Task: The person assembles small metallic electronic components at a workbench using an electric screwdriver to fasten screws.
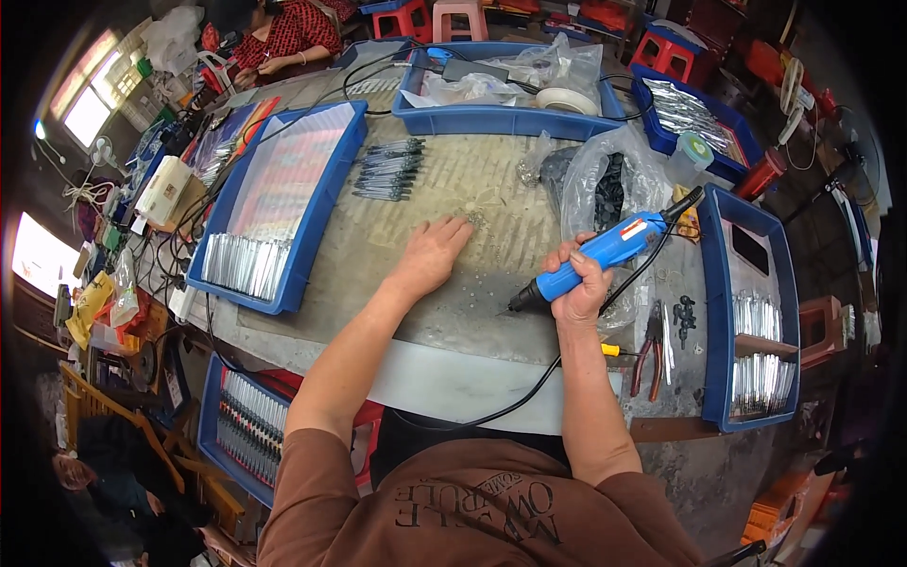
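My right hand [579, 288] is wrapped round a blue electric screwdriver [605, 253]. Its black tip points down and left, just over the tabletop, and a black cord trails from its upper end. My left hand [433, 257] rests on the table, palm down, fingers reaching toward a scatter of small metal parts [478, 219]; nothing shows in it, though its fingertips are partly hidden. More tiny pieces [477, 293] lie between my hands. Beyond my left hand is a row of dark, pen-like tools [389, 170].
Blue trays hold silvery rods at left [312, 236] and right [789, 312]; another blue tray [491, 121] with plastic bags stands at the back. Pliers [650, 350] and small black parts [684, 321] lie at right, near a clear bag [581, 189]. Another person [288, 42] sits far left.
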### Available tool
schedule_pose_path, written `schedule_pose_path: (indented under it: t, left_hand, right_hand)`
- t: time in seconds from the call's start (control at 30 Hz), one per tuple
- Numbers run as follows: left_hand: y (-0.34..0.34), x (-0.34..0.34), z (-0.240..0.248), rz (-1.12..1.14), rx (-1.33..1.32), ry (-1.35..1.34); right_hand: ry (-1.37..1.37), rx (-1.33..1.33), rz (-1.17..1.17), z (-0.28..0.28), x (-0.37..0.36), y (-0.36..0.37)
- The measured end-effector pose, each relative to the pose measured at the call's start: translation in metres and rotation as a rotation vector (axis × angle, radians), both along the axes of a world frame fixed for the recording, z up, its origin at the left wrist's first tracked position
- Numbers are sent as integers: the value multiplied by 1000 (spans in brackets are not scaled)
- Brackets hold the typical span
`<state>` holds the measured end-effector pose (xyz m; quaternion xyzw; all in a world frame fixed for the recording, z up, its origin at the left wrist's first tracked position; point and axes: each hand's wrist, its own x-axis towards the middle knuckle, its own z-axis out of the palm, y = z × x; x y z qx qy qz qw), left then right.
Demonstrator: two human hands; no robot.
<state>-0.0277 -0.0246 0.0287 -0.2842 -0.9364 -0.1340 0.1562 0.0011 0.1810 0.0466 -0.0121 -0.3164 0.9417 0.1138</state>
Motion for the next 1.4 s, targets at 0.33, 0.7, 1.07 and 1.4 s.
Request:
schedule_pose_path:
  t: [0.33,0.7,1.07,1.4]
  left_hand:
    - [2,33,4,-32,-203,-122]
    - [-21,43,11,162,-88,-167]
    - [-2,17,2,106,-192,-138]
    - [-9,52,2,161,-202,-103]
  right_hand:
    - [21,6,-14,-1,-4,2]
    - [51,57,36,-12,-6,5]
    - [34,20,41,-12,-6,6]
    - [39,45,56,-11,-7,4]
